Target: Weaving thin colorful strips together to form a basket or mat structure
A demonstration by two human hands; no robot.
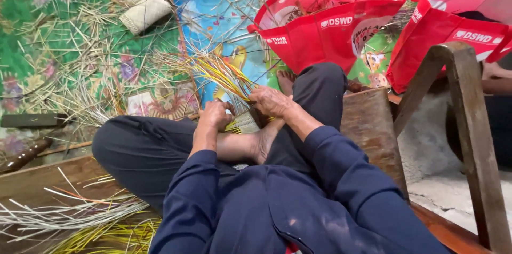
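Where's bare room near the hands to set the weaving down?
Barest: the wooden bench top beside the right hand, and the blue mat patch left of the red bags. Crowded: loose strips litter the mat beyond the left hand.

Woven strip piece (242,122) (yellow strands fanning upward)

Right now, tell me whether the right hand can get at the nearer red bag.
Probably yes. The right hand grips the woven strips, but the red bag stands just beyond the raised knee, with nothing else between.
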